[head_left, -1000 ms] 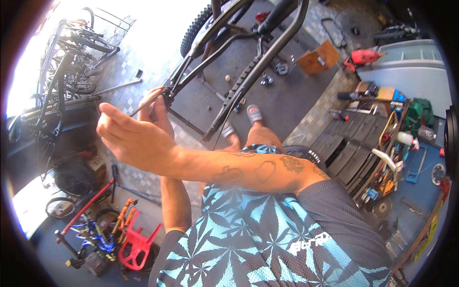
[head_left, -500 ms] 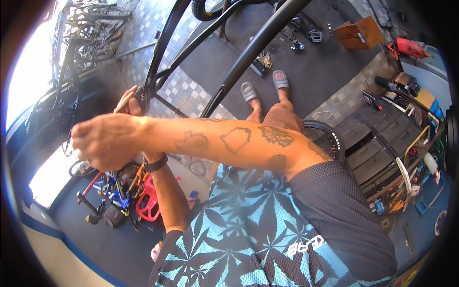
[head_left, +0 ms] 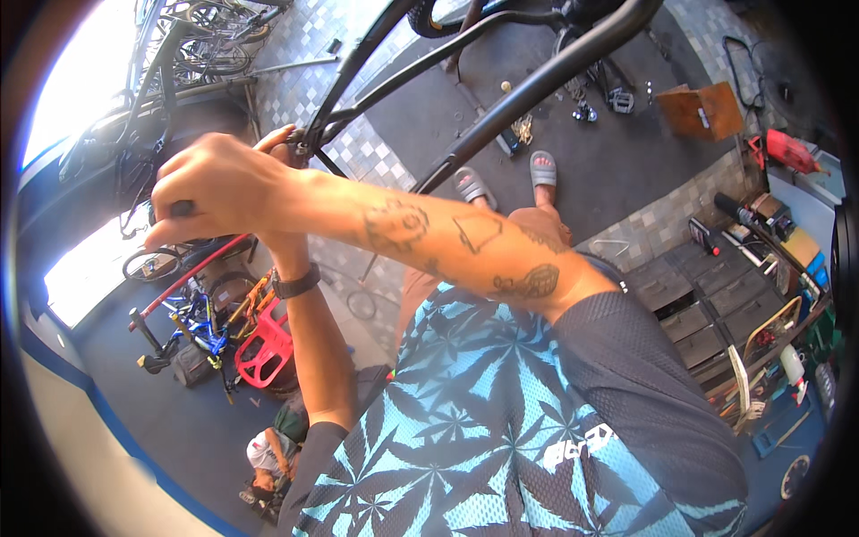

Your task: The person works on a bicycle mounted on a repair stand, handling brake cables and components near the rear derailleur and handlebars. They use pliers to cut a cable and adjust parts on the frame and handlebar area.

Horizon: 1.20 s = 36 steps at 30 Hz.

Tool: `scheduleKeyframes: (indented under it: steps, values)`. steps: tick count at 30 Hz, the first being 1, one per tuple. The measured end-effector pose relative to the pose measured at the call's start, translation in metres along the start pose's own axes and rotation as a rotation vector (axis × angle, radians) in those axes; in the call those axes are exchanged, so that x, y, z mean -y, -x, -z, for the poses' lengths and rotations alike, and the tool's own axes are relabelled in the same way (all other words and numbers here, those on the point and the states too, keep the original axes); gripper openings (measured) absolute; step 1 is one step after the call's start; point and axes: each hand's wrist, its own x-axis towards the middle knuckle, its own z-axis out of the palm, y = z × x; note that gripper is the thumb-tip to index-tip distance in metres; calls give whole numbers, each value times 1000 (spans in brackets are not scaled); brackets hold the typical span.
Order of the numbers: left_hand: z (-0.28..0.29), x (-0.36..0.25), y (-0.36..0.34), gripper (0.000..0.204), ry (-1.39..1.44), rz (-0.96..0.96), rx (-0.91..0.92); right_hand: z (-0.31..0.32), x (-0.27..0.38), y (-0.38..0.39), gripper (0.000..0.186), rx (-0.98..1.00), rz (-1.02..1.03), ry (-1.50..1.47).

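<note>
1. Crossing over the left arm, the right hand curls round a dark-ended object.
2. It partly hides the left hand, at the black bike frame; that grip cannot be told.
3. Pinkish-red stool lower left; dark drawers right.

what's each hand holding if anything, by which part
Right hand: a dark object, by its visible end; the rest is hidden. Left hand: at the bike frame, but its hold can't be told.
</note>
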Motion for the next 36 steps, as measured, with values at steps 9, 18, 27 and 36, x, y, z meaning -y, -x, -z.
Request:
scheduleKeyframes:
  steps: [9,18,27,36]
  values:
    - [26,47,-17,40,916,224,421,30,39,-47,54,538,-989,182]
    - [36,38,-77,33,282,-474,610,-34,112,1,19,467,-145,1499]
    - [37,20,-112,13,403,-705,694,-45,134,27,54,-100,-110,1572]
    - [15,22,-135,18,434,-958,779,-82,96,63,49,-473,-184,1559]
